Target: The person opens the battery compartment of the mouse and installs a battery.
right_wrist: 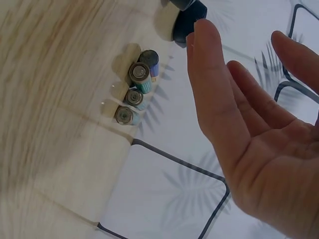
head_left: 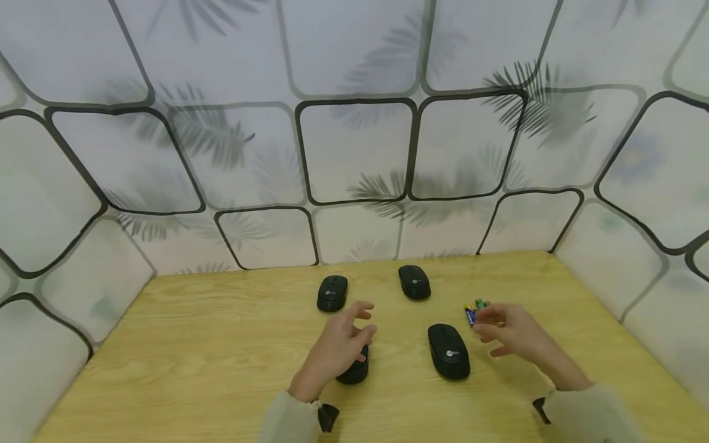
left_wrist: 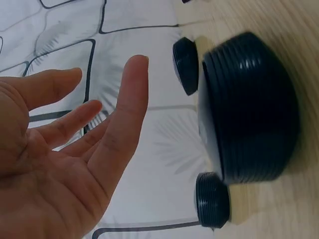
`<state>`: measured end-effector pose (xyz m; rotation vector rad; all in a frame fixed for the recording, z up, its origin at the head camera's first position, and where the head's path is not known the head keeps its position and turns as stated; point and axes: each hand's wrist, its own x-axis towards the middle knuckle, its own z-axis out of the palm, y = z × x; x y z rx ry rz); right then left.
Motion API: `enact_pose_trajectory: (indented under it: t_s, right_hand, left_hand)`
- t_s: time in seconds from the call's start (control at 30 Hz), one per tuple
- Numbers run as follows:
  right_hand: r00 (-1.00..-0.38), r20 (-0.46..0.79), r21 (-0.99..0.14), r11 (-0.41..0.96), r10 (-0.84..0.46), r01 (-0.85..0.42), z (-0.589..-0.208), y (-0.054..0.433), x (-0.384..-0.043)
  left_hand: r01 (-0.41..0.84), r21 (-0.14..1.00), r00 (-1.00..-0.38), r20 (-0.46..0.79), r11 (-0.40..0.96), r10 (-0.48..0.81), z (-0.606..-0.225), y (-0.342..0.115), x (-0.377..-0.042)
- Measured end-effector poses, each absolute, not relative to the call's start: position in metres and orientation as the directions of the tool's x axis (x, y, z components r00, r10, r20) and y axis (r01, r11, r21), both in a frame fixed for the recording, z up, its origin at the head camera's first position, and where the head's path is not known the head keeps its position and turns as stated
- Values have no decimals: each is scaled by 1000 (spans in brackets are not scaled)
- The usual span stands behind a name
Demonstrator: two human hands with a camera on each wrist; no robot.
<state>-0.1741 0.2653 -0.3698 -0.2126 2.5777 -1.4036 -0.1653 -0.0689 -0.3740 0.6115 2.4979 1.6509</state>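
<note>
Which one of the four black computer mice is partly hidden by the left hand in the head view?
The near-left computer mouse: the left hand hides its far end, while the other three mice show whole.

Beneath the left hand (head_left: 335, 351) and right hand (head_left: 515, 335) spreads a yellowish wood-grain surface (head_left: 194, 344). Beyond both hands stands a whitish back wall (head_left: 354, 154), patterned with rounded black and grey outlines and feathery grey leaves. A left wall (head_left: 50, 246) and right wall (head_left: 637, 277), similarly patterned, flank the hands. Soft light casts faint shadows below them.
</note>
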Motion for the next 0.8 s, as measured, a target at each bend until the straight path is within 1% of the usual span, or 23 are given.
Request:
enact_pose_trajectory:
  t_s: [0.17,0.3,0.5,0.63,0.8]
  right_hand:
    - [-962,-168,-869,493,-217,40,-374,263,-174]
    - [-956,-190,-883,465,-224,67,-374,263,-176]
    - [-948,-210,-900,426,-239,92,-381,261,-178]
    - [-944,-219,-908,406,-246,105,-386,258,-176]
    - [-946,-235,-892,435,-223,119,-387,253,-177]
  left_hand:
    - [209,938,-923,96,275,374,-380,-61,-165]
    - [142,964,-929,52,225,366,-385,-50,-167]
    - [21,980,-929,-53,197,367,-393,-31,-169]
    - [-24,984,-917,-91,174,388,-398,-20,-170]
    - [-52,982,-913,-120,180,390,-402,-9,-171]
